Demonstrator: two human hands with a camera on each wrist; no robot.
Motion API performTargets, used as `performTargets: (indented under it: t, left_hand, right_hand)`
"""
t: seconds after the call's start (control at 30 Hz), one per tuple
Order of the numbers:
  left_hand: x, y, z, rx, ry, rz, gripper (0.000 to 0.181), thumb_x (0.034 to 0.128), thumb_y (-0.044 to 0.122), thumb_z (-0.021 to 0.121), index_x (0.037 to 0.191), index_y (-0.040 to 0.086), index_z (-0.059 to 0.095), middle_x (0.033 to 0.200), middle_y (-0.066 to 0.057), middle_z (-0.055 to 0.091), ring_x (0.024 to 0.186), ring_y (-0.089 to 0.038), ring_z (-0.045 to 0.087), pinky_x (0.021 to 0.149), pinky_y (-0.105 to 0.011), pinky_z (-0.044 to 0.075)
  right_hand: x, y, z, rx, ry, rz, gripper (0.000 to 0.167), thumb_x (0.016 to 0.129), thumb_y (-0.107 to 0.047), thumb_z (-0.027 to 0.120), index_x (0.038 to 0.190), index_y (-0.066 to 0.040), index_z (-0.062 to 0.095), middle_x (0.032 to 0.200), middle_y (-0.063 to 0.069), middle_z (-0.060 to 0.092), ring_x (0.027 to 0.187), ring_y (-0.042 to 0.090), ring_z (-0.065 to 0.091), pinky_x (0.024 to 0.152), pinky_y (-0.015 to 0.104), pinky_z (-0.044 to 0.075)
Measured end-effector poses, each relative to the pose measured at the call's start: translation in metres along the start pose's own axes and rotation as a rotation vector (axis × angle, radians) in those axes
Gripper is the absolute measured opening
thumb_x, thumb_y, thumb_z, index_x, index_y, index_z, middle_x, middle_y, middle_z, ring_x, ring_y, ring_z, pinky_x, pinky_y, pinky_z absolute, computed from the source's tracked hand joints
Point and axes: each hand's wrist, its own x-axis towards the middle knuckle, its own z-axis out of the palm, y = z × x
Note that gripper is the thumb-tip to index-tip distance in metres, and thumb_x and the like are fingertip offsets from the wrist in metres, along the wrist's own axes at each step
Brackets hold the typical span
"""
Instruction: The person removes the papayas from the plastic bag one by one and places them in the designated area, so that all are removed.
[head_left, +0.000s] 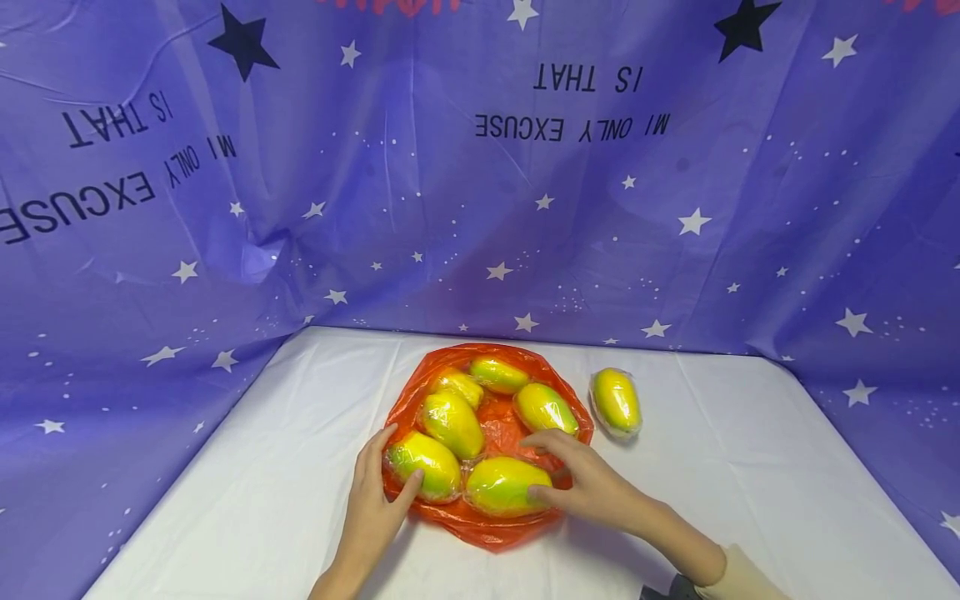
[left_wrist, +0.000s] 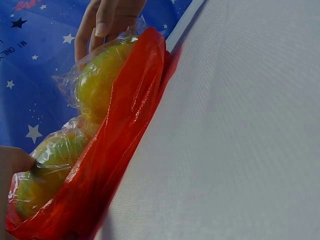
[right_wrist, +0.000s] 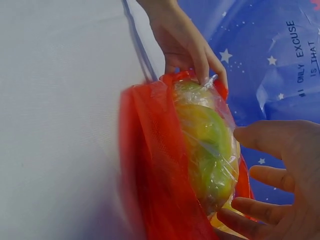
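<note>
Several yellow-green mangoes, each wrapped in clear film, lie in an opened red plastic bag. In the head view my left hand is at the bag's left side. Its thumb rests on the front left mango, and its fingers lie along the bag's edge. My right hand is beside the front right mango, thumb against its end. The right wrist view shows the right hand's fingers spread apart. In the left wrist view, the left thumb touches the wrapped mango.
One more wrapped mango lies on the white tablecloth, right of the bag. Behind and at the sides hangs a purple star-patterned cloth. A dark object shows near the right sleeve at the bottom edge.
</note>
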Motion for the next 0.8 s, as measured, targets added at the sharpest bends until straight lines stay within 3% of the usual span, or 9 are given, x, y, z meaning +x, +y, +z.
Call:
performTargets:
  t: [0.23, 0.53, 0.8]
  left_hand:
    - [0.0000, -0.0001, -0.0001, 0.006, 0.000, 0.007, 0.070, 0.0881, 0.024, 0.072, 0.146, 0.016, 0.034, 0.145, -0.017, 0.033, 0.134, -0.039, 0.034, 0.103, -0.062, 0.033]
    - [0.0010, -0.0003, 0.0000, 0.004, 0.006, 0.021, 0.070, 0.0882, 0.025, 0.072, 0.146, 0.015, 0.034, 0.145, -0.018, 0.033, 0.133, -0.040, 0.034, 0.102, -0.063, 0.032]
    - [0.0008, 0.0002, 0.0005, 0.017, 0.009, 0.031, 0.069, 0.0889, 0.025, 0.071, 0.146, 0.015, 0.035, 0.145, -0.018, 0.034, 0.132, -0.041, 0.035, 0.102, -0.064, 0.032]
  right_hand:
    - [0.0009, 0.0009, 0.0060, -0.045, -0.016, -0.054, 0.053, 0.084, -0.028, 0.075, 0.132, -0.018, 0.054, 0.136, -0.001, 0.052, 0.124, 0.019, 0.049, 0.101, 0.046, 0.042]
    - [0.0024, 0.0036, 0.0091, -0.103, -0.075, 0.003, 0.050, 0.087, -0.036, 0.071, 0.133, -0.025, 0.053, 0.134, -0.013, 0.048, 0.124, 0.014, 0.047, 0.103, 0.045, 0.041]
    - [0.0023, 0.0061, 0.0077, -0.122, -0.135, -0.001, 0.053, 0.089, -0.036, 0.069, 0.137, -0.024, 0.049, 0.135, -0.012, 0.049, 0.128, 0.014, 0.044, 0.106, 0.044, 0.038]
